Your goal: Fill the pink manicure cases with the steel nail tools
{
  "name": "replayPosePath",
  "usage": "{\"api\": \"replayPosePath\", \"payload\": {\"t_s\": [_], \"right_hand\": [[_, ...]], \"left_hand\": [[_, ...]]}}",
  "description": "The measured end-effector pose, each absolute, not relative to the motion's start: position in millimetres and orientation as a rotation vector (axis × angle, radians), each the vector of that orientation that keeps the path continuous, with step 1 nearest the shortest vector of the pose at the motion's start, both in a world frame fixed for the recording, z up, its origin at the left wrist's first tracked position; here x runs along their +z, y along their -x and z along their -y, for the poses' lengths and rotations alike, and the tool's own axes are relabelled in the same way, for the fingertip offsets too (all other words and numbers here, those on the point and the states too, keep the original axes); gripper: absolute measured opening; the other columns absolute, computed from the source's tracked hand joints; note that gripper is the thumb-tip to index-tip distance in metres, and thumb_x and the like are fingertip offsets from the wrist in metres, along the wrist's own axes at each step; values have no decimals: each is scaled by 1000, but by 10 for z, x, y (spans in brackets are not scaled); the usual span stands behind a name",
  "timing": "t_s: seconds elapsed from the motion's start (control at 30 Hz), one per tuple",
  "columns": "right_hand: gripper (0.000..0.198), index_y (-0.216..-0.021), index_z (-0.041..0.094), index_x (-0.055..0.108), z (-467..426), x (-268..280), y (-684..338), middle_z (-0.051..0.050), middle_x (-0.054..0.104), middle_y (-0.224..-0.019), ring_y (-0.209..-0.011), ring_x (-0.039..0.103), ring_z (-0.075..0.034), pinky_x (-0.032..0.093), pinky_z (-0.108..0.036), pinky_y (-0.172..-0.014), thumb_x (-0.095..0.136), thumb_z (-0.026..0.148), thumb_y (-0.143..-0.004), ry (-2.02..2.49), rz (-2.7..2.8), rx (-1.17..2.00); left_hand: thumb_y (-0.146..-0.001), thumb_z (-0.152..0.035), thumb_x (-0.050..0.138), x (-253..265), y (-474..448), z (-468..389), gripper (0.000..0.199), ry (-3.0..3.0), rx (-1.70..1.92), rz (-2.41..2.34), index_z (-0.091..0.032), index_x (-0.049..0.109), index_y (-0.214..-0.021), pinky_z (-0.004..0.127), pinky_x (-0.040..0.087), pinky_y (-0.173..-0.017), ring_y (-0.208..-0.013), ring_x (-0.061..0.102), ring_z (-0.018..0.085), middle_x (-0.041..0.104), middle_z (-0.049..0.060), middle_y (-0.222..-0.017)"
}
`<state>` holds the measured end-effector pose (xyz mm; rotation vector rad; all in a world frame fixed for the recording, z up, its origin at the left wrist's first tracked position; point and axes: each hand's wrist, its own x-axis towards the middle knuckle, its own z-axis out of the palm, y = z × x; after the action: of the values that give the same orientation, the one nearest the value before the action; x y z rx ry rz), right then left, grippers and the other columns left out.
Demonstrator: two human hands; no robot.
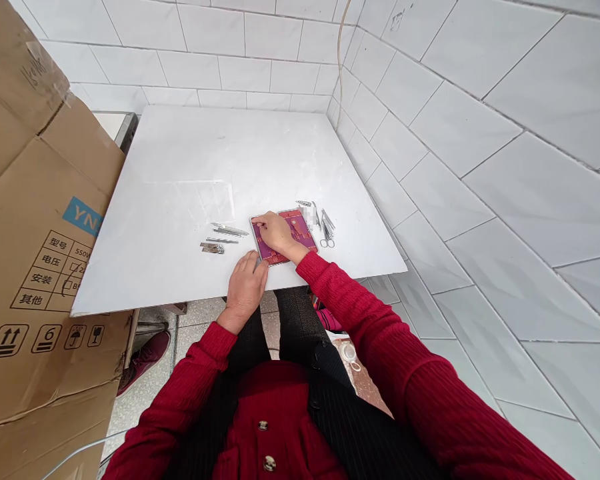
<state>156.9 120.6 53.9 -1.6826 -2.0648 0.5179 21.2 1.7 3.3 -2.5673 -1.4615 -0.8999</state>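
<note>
A flat manicure case (300,227) with a red and purple patterned inside lies opened out near the front edge of the white table. My right hand (275,232) is over its left half, fingers bent down and pinched at the case's upper left; anything between the fingertips is hidden. At the near left corner my left hand (246,283) has its fingers curled against the case's edge. Slim metal tools (229,231) and a nail clipper (213,249) lie left of the case. Small scissors (327,239) and more metal tools (315,213) lie to its right.
The white table (190,147) meets tiled walls at the back and right. A large cardboard box (40,220) stands against the left side. Below the table's left front corner a dark red shoe (147,357) shows. A cable (340,60) hangs in the wall corner.
</note>
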Motion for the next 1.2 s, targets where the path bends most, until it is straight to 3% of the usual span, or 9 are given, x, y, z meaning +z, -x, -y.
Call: {"api": "replayPosePath", "payload": {"t_s": [0.37, 1.2], "right_hand": [[50, -126, 21, 76, -1107, 343, -1575, -10, 70, -116, -114, 55, -24, 42, -38, -102, 41, 2, -95, 1620, 2085, 433], [53, -128, 17, 75, -1004, 286, -1585, -11, 66, -112, -112, 54, -25, 42, -37, -99, 40, 0, -92, 1573, 2064, 416]], "left_hand": [[-106, -22, 46, 41, -210, -6, 26, 2575, -881, 1484, -15, 69, -115, 52, 55, -106, -125, 62, 32, 65, 20, -129], [-105, -21, 47, 26, -205, 12, 23, 2564, -895, 1475, -16, 68, -115, 51, 55, -104, -127, 61, 32, 65, 20, -130]]}}
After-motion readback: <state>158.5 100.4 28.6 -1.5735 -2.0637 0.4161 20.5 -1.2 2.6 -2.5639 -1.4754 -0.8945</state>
